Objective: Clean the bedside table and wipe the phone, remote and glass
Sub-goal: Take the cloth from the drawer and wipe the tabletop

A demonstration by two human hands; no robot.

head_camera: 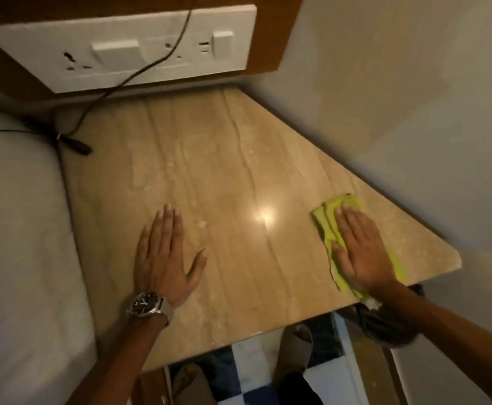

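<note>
Beige veined stone bedside table top (209, 171) is mid-wipe; right hand (361, 252) presses flat on folded yellow-green cloth (330, 226) (near corner); left hand (166, 258) splayed, empty; next sweep leftward; phone, remote, glass unseen.

Pale wall (414, 97) on the right, white switch panel (139, 45) on wood behind, bed (14, 229) left, blue-and-white checked floor (253, 375) below, lamp glare on the desk (209, 159).

Two hands lying on the bedside table (224, 159)
Left hand (164, 258) sitting at 7 o'clock; right hand (361, 252) pressing a cloth (328, 226) at 4 o'clock.
</note>
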